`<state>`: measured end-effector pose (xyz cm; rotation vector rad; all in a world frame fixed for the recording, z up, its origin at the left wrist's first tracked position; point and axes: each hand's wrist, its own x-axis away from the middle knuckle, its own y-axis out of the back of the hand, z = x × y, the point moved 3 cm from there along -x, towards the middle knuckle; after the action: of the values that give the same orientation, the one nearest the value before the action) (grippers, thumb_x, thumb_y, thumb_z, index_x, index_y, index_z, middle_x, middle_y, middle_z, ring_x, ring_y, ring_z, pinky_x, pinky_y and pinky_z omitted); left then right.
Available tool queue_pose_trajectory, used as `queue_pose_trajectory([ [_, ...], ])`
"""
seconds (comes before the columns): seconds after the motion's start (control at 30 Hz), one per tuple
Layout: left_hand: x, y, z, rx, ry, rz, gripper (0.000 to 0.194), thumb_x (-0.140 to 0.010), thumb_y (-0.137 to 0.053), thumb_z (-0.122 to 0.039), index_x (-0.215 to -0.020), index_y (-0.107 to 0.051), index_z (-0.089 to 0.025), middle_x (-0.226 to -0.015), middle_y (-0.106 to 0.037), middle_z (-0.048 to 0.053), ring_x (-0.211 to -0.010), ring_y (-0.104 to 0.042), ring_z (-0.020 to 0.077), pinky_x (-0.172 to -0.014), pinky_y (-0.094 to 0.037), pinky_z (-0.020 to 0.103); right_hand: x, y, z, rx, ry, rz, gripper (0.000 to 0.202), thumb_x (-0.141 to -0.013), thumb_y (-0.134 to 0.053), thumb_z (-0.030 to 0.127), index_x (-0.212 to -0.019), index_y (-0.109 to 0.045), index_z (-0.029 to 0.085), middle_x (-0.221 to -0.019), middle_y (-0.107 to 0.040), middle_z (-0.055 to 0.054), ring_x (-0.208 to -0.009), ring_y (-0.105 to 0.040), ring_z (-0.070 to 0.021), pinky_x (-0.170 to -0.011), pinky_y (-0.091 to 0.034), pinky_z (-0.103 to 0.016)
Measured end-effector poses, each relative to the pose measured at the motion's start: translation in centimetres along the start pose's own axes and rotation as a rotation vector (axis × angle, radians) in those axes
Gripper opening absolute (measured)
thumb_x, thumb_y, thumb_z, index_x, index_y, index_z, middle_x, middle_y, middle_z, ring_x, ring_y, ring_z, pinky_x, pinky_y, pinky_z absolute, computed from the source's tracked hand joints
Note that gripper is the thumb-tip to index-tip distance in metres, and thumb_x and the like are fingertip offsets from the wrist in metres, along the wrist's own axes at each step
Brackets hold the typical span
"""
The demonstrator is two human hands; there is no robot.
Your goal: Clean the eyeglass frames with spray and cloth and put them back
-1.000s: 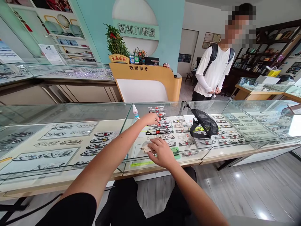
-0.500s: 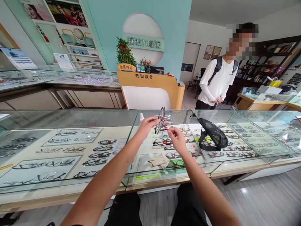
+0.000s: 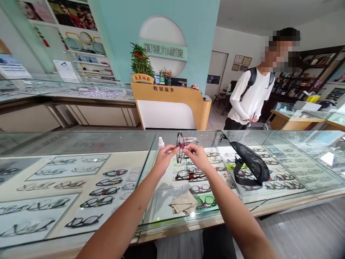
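Observation:
A dark-framed pair of eyeglasses point(image 3: 179, 139) is held upright above the glass counter, seen nearly edge-on with a bit of red at its middle. My left hand point(image 3: 165, 157) pinches it from the left side. From the right, the fingertips of my right hand point(image 3: 197, 154) close on the same frame. Just behind my left hand stands a small white bottle point(image 3: 161, 142). Nearer to me, a folded beige cloth point(image 3: 183, 203) lies on the glass. More eyeglasses point(image 3: 191, 175) sit inside the case beneath my hands.
A black mesh bag point(image 3: 249, 162) with a strap rests on the glass counter point(image 3: 124, 142) to the right. Across it stands a person point(image 3: 252, 91) in a white shirt with a backpack. A wooden cash desk point(image 3: 167, 108) is behind, and another display case point(image 3: 88, 91) runs at back left.
My right hand has moved up and left to the eyeglasses and now grips them too. The eyeglasses have shifted slightly left and appear more edge-on. The view has tilted a little.

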<state>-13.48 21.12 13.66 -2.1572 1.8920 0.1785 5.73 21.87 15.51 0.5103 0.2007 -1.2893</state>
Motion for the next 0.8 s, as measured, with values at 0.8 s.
queue_pose_trajectory([
  [0.8, -0.3, 0.4, 1.1, -0.125, 0.045, 0.002, 0.062, -0.063, -0.095, -0.080, -0.091, -0.084, -0.026, -0.108, -0.084, 0.008, -0.106, -0.071, 0.0301, -0.101, -0.054, 0.041, 1.3, 0.7, 1.1, 0.243, 0.023, -0.285, 0.033, -0.102, -0.067, 0.054, -0.119, -0.067, 0.025, -0.109, -0.083, -0.005, -0.083, -0.072, -0.0213, -0.078, -0.055, -0.035],
])
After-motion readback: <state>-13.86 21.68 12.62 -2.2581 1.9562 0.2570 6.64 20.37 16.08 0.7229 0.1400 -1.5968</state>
